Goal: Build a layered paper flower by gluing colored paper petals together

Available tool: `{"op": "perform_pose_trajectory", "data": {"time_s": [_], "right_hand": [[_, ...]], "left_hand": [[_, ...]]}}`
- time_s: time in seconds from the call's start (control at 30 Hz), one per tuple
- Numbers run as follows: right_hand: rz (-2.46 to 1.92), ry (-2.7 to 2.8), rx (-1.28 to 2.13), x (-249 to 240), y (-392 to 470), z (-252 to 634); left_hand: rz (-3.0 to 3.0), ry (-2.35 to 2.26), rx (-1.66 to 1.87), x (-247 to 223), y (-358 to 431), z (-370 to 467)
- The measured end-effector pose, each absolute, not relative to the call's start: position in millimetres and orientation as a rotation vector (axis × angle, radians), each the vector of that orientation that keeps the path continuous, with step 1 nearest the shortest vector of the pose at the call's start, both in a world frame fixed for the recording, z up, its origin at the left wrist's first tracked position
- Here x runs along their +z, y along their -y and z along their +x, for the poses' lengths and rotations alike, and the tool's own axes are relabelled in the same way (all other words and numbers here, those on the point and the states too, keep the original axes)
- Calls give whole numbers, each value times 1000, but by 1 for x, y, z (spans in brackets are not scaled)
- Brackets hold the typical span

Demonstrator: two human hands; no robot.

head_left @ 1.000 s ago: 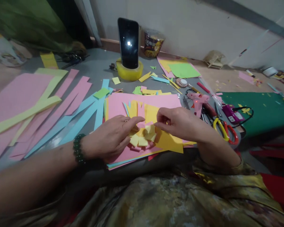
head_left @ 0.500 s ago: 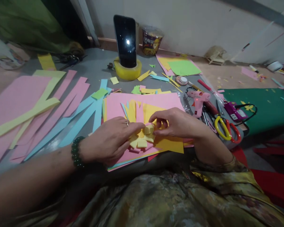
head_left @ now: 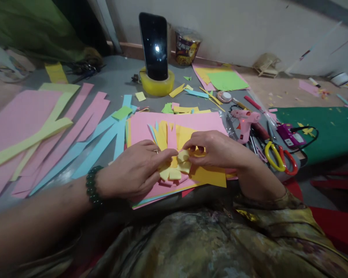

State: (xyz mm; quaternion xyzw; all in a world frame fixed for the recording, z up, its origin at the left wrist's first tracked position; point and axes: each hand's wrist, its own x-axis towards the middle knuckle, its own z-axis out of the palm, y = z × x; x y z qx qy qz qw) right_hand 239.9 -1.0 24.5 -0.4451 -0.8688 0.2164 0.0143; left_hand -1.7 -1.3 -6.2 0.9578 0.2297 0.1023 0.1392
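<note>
Positioning a folded pale-yellow curl (head_left: 183, 156) looks like the step in hand, by my read. It sits on the upper right of a small paper cluster (head_left: 175, 175), frame centre, over the pink sheet stack (head_left: 202, 119). Right hand (head_left: 220, 148): thumb and index close together at the curl, narrow grip; can't tell if it's actually pinched. Left hand (head_left: 133, 170): index reaching over the cluster's upper left, other fingertips tucked out of sight, so can't confirm what that grip has.

Next move calls for a light two-sided touch: steady the base on the left, seat the curl from the right, no crushing of neighbours. Risk: a fingertip drags an adjacent curl or creases it flat.

Glue gun (head_left: 244, 123) is right of centre on the tabletop (head_left: 116, 77), red light showing; scissors (head_left: 274, 156) just below right of it. Neither is in hand.
</note>
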Motion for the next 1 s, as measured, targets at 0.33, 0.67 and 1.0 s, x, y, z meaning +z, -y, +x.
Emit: {"op": "perform_pose_trajectory", "data": {"time_s": [0.33, 0.67, 1.0], "right_hand": [[-1378, 2746, 621, 25, 3, 242], [-1291, 2766, 680, 26, 1, 242], [-1055, 2442, 614, 20, -5, 258]], "left_hand": [[2790, -669, 302, -9, 2, -3], [2777, -681, 293, -8, 2, -2], [2788, -667, 315, -10, 1, -4]]}}
